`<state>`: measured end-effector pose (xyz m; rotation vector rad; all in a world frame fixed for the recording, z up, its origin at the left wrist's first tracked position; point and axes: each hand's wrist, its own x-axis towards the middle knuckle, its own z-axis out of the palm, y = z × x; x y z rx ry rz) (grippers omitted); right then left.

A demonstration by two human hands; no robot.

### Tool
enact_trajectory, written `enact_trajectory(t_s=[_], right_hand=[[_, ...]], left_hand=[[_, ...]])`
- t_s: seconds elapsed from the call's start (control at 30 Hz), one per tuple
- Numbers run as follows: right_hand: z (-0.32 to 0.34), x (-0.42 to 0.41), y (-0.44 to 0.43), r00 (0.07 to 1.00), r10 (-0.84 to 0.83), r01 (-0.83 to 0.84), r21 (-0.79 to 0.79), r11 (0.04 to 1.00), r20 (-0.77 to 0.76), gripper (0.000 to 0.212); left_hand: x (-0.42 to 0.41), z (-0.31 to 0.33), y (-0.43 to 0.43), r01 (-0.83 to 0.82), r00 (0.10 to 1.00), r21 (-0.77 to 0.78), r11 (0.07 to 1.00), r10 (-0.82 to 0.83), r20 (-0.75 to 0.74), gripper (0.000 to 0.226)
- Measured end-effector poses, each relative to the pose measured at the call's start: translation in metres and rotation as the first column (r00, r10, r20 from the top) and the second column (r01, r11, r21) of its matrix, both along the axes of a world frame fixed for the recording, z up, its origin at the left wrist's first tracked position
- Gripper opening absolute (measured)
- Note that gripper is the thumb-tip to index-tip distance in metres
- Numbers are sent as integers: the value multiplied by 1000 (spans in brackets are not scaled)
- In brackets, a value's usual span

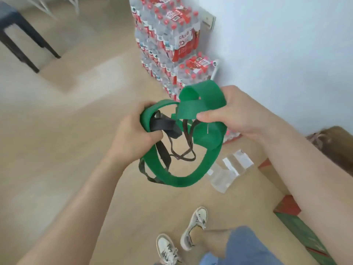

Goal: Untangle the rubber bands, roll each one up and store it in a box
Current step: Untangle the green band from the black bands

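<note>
A wide green rubber band (193, 178) hangs in loops between my hands, tangled with a darker black band (162, 125) and thin dark-brown strands (183, 155). My left hand (131, 134) grips the green band together with the black one at the left side of the tangle. My right hand (236, 113) pinches a folded stretch of the green band at the upper right, thumb on top. A clear plastic box (229, 169) lies on the floor below my right hand.
Stacked packs of water bottles (168, 41) stand against the white wall ahead. A dark table (17, 33) is at the far left. Cardboard boxes (298, 222) lie on the floor to the right. My feet (183, 236) are at the bottom.
</note>
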<state>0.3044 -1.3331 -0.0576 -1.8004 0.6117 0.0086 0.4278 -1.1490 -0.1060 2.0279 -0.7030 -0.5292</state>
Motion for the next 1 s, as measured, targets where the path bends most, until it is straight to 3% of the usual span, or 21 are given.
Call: enact_trajectory(t_s=[0.13, 0.3, 0.43, 0.5, 0.57, 0.6, 0.63, 0.7, 0.77, 0.9, 1.0], right_hand=[[-102, 5, 34, 990, 73, -91, -147, 985, -119, 19], [-290, -11, 50, 971, 155, -171, -79, 982, -184, 34], [-479, -47, 41, 927, 235, -241, 15, 970, -292, 42], [-565, -69, 35, 819, 338, -431, -108, 896, -463, 73], [-631, -87, 27, 735, 264, -520, -269, 811, -624, 89], [-657, -95, 22, 738, 191, -478, -302, 825, -648, 88], [-679, -99, 19, 756, 138, -421, -314, 851, -639, 82], [-710, -103, 16, 785, 126, -369, -294, 882, -607, 65], [-729, -102, 18, 783, 187, -401, -253, 880, -593, 55], [-747, -100, 16, 661, 404, -656, -225, 721, -633, 53], [-754, -108, 14, 615, 415, -706, -234, 669, -670, 54]], left_hand=[[-19, -108, 24, -59, 993, 24, 998, 61, -105, 62], [-49, -290, 33, -167, 953, 75, 983, 181, -245, 62], [-79, -463, 33, -154, 938, 257, 954, 223, -266, 73], [-96, -539, 36, 2, 955, 474, 881, 138, -261, 92], [-108, -598, 41, 134, 985, 722, 678, -12, -172, 99], [-112, -618, 41, 115, 993, 784, 611, -49, -107, 92], [-113, -635, 40, 74, 997, 798, 599, -62, -45, 80], [-113, -656, 31, 59, 995, 767, 639, -102, 9, 56], [-114, -668, 21, 150, 972, 773, 616, -235, -1, 47], [-119, -676, 2, 215, 895, 834, 509, -445, 40, 46], [-122, -669, 2, 239, 876, 858, 454, -483, 11, 47]])
